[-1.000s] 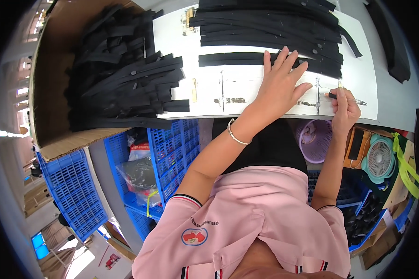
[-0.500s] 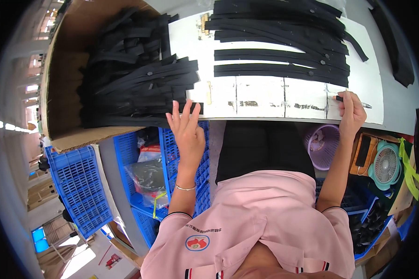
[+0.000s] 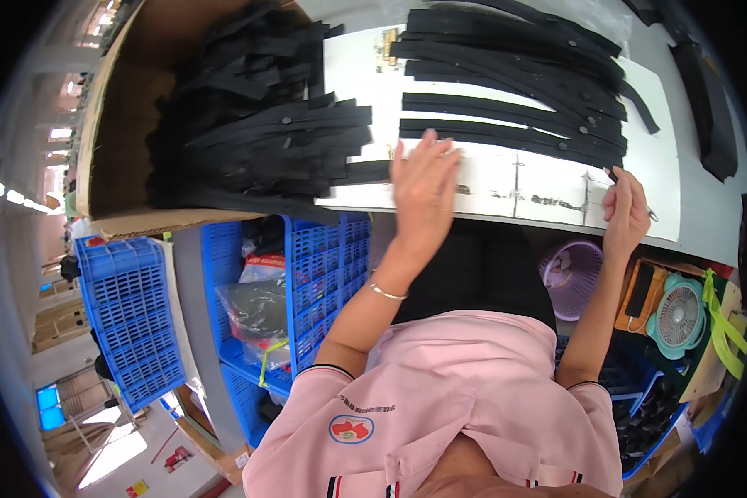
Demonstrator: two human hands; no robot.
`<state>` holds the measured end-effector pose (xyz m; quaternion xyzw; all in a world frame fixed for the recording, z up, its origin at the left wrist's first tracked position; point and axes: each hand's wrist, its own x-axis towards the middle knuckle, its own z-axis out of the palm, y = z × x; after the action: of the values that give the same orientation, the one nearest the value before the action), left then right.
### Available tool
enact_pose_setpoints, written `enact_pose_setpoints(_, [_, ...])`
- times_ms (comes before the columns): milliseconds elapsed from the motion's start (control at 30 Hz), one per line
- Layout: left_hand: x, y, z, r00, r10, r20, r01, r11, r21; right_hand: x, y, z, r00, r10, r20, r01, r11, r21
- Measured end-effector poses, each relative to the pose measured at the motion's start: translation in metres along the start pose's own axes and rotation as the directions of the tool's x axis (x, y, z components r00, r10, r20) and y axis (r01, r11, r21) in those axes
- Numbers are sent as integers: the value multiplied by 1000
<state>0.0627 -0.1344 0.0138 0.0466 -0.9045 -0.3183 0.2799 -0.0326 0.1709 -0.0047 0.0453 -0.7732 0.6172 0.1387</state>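
My left hand (image 3: 423,195) lies over the white board (image 3: 473,203) with its fingers stretched out. A black fabric strip (image 3: 368,173) runs from the heap at the left up to my fingers; whether they touch its end is hidden. My right hand (image 3: 627,212) is pinched round a slim black-and-silver pen-like tool (image 3: 652,217), near the right end of the lowest laid-out strip. Above my hands, several black strips (image 3: 506,133) lie across the board, some with small round grey pieces on them.
An open cardboard box (image 3: 124,124) at the left holds a big heap of black strips (image 3: 241,133). Below the table stand blue crates (image 3: 133,324), a purple basket (image 3: 574,282) and a teal fan (image 3: 679,317). A dark folded piece (image 3: 705,112) rests at the far right.
My left hand has moved right, from the edge of the heap onto the board. My right hand still grips the pen-like tool, its dark end now closer to the lowest strip. The view has shifted slightly.
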Motion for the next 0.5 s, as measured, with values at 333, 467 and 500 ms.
enact_pose_setpoints(333, [-2, 57, 67, 912, 215, 350, -144, 965, -218, -43, -45, 47, 857, -436, 274, 512, 780, -360])
enact_pose_setpoints(467, [-4, 59, 56, 921, 178, 346, -88, 962, -259, -55, -27, 42, 819, -438, 371, 571, 682, -456])
enact_pose_setpoints(500, [-7, 56, 51, 920, 178, 349, -88, 962, -259, -54, -27, 34, 825, -432, 363, 564, 645, -515])
